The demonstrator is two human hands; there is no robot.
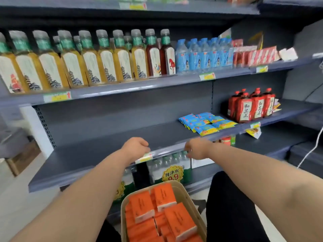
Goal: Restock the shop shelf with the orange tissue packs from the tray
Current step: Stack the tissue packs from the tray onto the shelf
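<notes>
So the orange tissue packs [166, 198] are all sitting in the beige tray [191, 196], low down in front of the person and below the shelf [104, 151] they're meant for. None is up there yet, and that shelf has a long bare stretch left of the blue and yellow sachets [206, 124]. My guess on handling is that these will be really light and squishy. It's soft paper in a thin, slick plastic wrap, so nothing fragile, but a hard squeeze will dent them and the film may slide a bit. I'd take one across its short width, thumb on one broad face and fingers on the other. Or scoop a few at once, since they're packed tight and some lean on each other. As for the hands, both are out at the shelf's front lip, well above the tray and apart from each other. The left hand [135, 147] has its fingers curled down right at the price strip [145, 157], and the right hand [195, 149] curls over the edge the same way. There's no orange pack in either one. It's blurry and seen from behind the knuckles, so I honestly can't tell if they're gripping the lip or just hanging loose.
</notes>
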